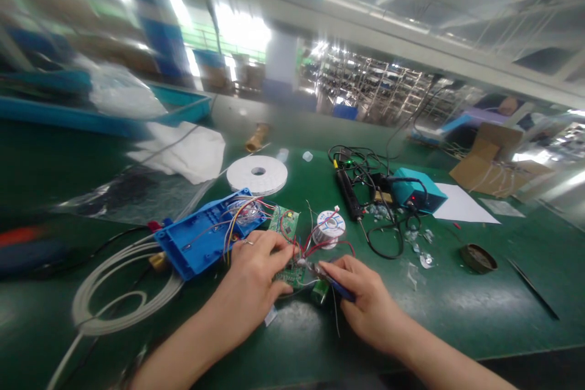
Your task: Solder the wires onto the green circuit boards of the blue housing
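A green circuit board (pixel 287 219) with red, black and white wires lies on the bench. My left hand (pixel 256 265) is closed on its edge, fingers across the top and thumb at the near side. My right hand (pixel 368 289) grips small blue-handled pliers (pixel 340 289), their metal jaws at the board's right edge among the wires. Whether the jaws close on a wire is too small to tell. Just below the jaws is a green cylindrical part (pixel 320 292). To the left, an open blue plastic housing (pixel 201 244) has wires running toward the board.
A solder spool (pixel 329 228) stands behind my right hand. Farther right are a black soldering iron (pixel 348 192), a teal soldering station (pixel 418 190), a round tin (pixel 478 258) and tweezers (pixel 532 288). A white tape roll (pixel 257 173) and coiled pale tubing (pixel 82 304) are at left.
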### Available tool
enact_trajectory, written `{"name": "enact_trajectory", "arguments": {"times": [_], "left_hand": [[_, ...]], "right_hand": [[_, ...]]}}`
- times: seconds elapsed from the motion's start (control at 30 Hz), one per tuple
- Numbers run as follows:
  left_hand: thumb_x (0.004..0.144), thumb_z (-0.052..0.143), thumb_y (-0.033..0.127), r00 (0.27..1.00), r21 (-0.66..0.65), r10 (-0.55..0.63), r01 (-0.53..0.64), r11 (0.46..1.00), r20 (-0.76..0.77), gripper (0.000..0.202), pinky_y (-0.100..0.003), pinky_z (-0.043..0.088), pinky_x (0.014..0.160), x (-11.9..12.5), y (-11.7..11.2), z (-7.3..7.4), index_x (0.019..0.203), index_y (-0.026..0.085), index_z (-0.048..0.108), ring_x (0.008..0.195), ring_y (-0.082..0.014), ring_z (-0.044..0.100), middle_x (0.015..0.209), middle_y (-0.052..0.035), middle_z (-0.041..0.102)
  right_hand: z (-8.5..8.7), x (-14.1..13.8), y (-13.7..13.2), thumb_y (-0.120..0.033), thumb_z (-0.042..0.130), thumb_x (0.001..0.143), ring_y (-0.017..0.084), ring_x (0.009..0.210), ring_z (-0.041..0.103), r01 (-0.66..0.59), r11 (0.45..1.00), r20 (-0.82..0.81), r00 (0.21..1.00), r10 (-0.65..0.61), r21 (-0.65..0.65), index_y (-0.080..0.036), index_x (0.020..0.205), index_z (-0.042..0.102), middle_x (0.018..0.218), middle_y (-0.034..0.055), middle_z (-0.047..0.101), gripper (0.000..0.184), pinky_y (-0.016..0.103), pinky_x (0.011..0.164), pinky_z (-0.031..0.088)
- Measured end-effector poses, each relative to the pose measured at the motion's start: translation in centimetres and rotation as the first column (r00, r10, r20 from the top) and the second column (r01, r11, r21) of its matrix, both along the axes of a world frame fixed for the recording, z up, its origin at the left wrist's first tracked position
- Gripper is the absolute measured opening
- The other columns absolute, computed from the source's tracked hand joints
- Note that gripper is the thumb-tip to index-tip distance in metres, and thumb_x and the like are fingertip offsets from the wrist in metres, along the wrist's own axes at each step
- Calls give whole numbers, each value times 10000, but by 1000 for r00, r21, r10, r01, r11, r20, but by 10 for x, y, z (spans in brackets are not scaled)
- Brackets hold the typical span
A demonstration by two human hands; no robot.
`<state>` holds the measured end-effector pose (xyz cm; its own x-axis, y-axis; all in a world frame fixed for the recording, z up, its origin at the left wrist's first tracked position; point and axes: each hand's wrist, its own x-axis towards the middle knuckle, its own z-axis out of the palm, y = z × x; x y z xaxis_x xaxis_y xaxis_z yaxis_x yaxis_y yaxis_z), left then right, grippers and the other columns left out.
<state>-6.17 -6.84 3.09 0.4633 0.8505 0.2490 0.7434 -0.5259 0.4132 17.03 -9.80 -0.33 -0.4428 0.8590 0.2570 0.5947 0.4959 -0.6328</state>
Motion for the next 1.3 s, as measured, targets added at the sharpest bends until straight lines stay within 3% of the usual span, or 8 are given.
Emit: {"name": "enact_trajectory", "arguments": {"times": [0.33, 0.47, 0.6, 0.7, 0.87, 1.03, 1.2, 1.3], "left_hand": [[758, 662, 224, 999, -69, 38, -40, 997, -28, 268, -405, 382, 872, 3, 4, 1, 1023, 233, 629, 1039, -241, 472, 1108, -52, 539], [751, 691, 292, 997, -89, 59, -55, 995, 40, 338, -429, 402, 911, 1, 5, 8, 1080, 243, 629, 1042, -246, 493, 1114, -50, 552], [727, 717, 349, 992, -45, 76, -72, 996, 95, 425, -438, 421, 945, 4, 9, -4, 1130, 254, 617, 1072, -256, 520, 1136, -47, 579], [695, 741, 379, 989, 9, 93, -94, 995, 116, 472, -438, 436, 946, 9, 11, -18, 1128, 246, 609, 1083, -263, 541, 1150, -46, 599], [677, 764, 380, 974, 38, 170, -177, 983, 147, 647, -424, 455, 891, 16, 10, -35, 1225, 228, 456, 1002, -244, 585, 1074, -45, 627], [703, 761, 292, 998, 196, 39, -48, 979, 52, 720, -425, 395, 921, 18, 9, -36, 1316, 333, 385, 1084, -243, 534, 1159, -25, 586], [735, 734, 289, 999, 271, -40, 37, 962, 6, 490, -422, 373, 900, 21, 11, -33, 1176, 333, 524, 1072, -251, 526, 1101, -23, 586], [738, 730, 320, 997, 269, -76, 66, 961, 29, 476, -413, 372, 909, 24, 13, -32, 1167, 305, 525, 1082, -247, 513, 1112, -36, 574]], "right_hand": [[49, 33, -9, -28, 462, 788, 193, 933, 563, 472, 813, -272, 877, -395, 342, -319, 1325, 482, 1051, 43, 545, 611, 346, 812, 472], [22, 72, -18, -58, 507, 775, 240, 990, 546, 555, 661, -148, 810, -567, 504, -305, 1361, 446, 1095, 73, 522, 638, 428, 879, 461], [-17, 116, -28, -94, 483, 761, 263, 940, 565, 536, 723, 194, 729, -657, 436, -247, 1315, 498, 1048, 99, 561, 575, 455, 829, 495], [-29, 136, -37, -172, 514, 783, 262, 966, 563, 602, 648, 188, 649, -738, 467, -229, 1316, 494, 1085, 105, 567, 537, 435, 865, 485], [-48, 148, -42, -313, 536, 842, 246, 893, 582, 633, 683, 327, 600, -730, 363, -186, 1244, 554, 1039, 106, 590, 422, 396, 796, 504], [-73, 151, -39, -411, 545, 857, 257, 895, 590, 636, 658, 317, 577, -753, 403, -183, 1221, 578, 1030, 110, 609, 431, 419, 798, 495], [-58, 139, -37, -406, 607, 822, 303, 1056, 547, 637, 552, 123, 589, -799, 539, -178, 1144, 624, 1166, 128, 585, 395, 487, 920, 429], [-30, 113, -35, -305, 600, 839, 256, 1067, 545, 628, 578, -40, 694, -719, 521, -181, 1125, 629, 1154, 114, 590, 313, 431, 945, 428]]}}
